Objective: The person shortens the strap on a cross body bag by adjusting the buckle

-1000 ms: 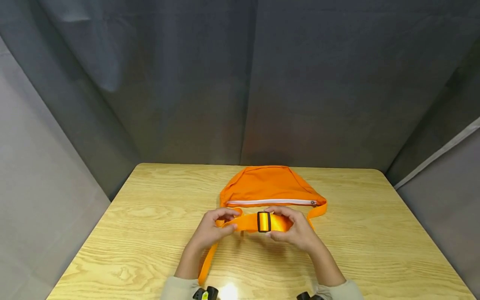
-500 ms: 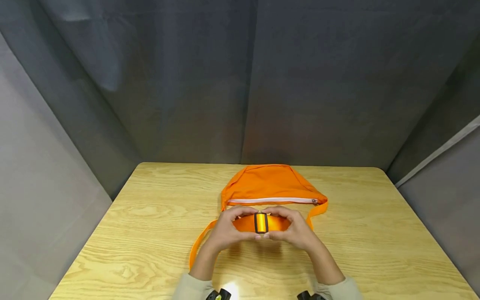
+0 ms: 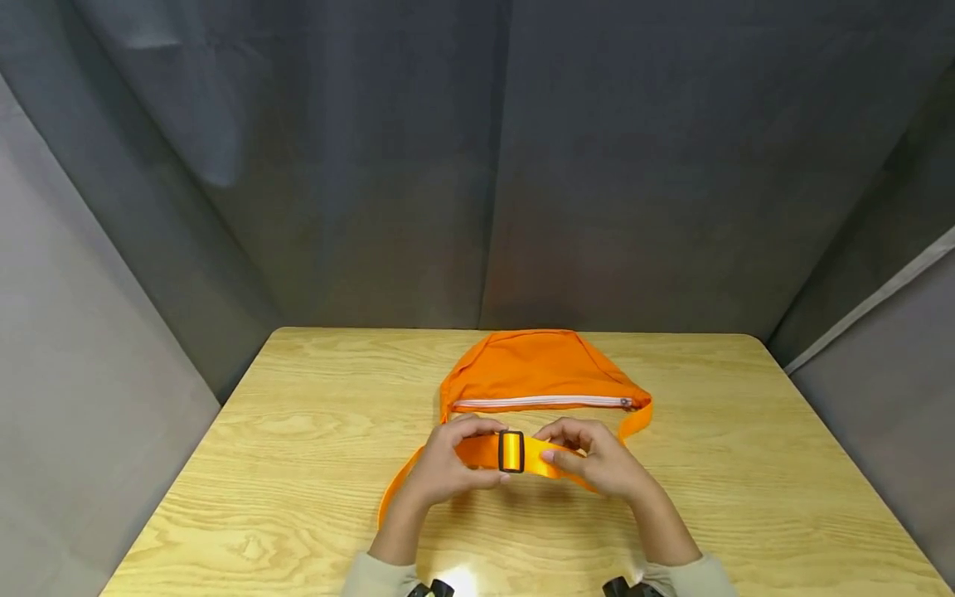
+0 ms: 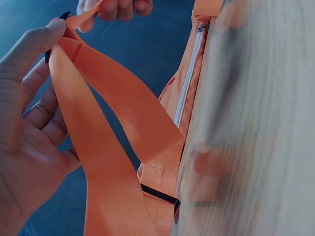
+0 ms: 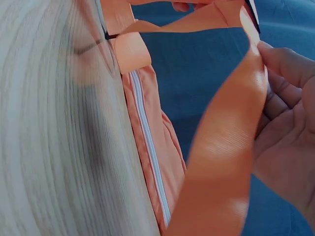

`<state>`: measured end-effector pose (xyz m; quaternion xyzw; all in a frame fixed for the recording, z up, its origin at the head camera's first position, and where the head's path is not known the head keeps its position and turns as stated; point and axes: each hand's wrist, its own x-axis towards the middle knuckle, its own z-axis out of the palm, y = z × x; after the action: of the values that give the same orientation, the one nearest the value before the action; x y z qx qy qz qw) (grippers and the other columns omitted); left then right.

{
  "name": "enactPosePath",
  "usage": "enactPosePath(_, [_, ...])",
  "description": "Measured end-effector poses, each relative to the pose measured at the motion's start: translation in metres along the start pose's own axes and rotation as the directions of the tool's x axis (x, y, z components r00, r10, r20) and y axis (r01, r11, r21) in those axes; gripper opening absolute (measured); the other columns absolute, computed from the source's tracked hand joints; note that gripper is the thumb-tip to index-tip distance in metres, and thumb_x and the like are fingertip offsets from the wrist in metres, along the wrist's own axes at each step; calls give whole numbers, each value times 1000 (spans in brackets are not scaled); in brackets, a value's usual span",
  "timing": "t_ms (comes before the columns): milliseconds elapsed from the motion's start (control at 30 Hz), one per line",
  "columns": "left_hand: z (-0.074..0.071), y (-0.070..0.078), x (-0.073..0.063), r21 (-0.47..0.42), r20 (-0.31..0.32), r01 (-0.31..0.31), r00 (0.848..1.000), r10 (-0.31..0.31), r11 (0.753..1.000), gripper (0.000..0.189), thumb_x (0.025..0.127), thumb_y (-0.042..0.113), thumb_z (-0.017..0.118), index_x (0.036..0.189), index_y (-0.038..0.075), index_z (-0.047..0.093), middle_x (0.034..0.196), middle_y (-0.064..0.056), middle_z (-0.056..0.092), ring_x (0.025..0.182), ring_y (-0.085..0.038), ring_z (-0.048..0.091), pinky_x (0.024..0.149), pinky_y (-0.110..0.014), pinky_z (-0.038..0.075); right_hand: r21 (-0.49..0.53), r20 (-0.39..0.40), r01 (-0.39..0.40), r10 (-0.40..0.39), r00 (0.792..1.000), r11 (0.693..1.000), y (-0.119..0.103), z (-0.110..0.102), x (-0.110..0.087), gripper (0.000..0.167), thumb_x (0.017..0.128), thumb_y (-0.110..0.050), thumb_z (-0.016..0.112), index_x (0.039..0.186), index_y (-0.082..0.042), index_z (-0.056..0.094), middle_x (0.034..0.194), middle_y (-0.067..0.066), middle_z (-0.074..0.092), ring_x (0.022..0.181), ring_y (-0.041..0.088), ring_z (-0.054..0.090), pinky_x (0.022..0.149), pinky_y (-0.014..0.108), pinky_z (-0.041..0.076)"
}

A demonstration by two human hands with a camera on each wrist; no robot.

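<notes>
An orange waist bag point(image 3: 540, 365) with a white zipper point(image 3: 540, 403) lies on the table, its orange strap point(image 3: 477, 452) lifted toward me in front of it. My left hand point(image 3: 448, 464) pinches the black slider buckle point(image 3: 511, 452) by its top and bottom edges. Just right of the buckle, my right hand point(image 3: 600, 460) pinches the strap between thumb and fingers. In the left wrist view two strap layers point(image 4: 88, 132) hang from the buckle, and a second black fitting point(image 4: 160, 192) sits near the bag's end. The right wrist view shows the strap point(image 5: 221, 132) running down from my fingers.
The wooden table point(image 3: 261, 448) carries the bag near its far edge. A dark grey curtain point(image 3: 373, 166) stands behind the table, with lighter grey panels point(image 3: 89, 348) at the sides.
My left hand has moved right along the strap onto the buckle. My right hand has shifted off the buckle's edge to the strap at its right. The buckle has moved slightly left.
</notes>
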<state>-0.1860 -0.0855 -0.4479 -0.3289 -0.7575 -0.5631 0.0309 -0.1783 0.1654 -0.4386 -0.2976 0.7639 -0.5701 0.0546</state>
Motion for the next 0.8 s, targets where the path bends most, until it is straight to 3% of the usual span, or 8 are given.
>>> enactPosePath(233, [2,0,0,-18,2,-2,1000,2,1000,50,65,13,86,110,16,65,107,6,64,96,-16,58,84,-32,47,63,-41,29,-26,999,998,-18,5,3,9,89,7,56,95,5,63,74,18,58,60,12,50,52,26,45])
enactPosePath(400, [4,5,3,-11,18,25,1000,-24,1000,49,63,10,86,108,14,66,104,4,64,90,-14,59,81,-31,48,79,-37,36,-33,999,996,-31,9,7,6,89,8,55,91,6,60,73,17,56,60,7,46,52,24,43])
enactPosePath(533, [4,20,4,2,26,1,1000,-1,1000,48,62,2,85,105,5,67,101,-4,65,87,-18,59,79,-33,48,118,-8,17,-16,1000,993,-18,10,9,7,89,8,54,93,6,60,75,16,56,61,8,46,52,23,42])
enactPosePath(667, [0,37,6,16,19,-41,999,41,999,45,62,-1,84,103,-1,66,100,-11,66,86,-24,60,78,-35,49,90,-8,-38,39,999,995,-4,6,7,10,91,0,57,98,2,63,78,13,58,62,12,49,53,24,44])
enactPosePath(800, [-1,40,5,27,6,-35,999,35,999,45,61,-2,84,102,0,66,99,-11,66,86,-25,59,77,-34,49,60,27,-57,56,998,997,3,0,4,12,92,-8,59,99,0,64,81,11,61,67,15,52,58,26,46])
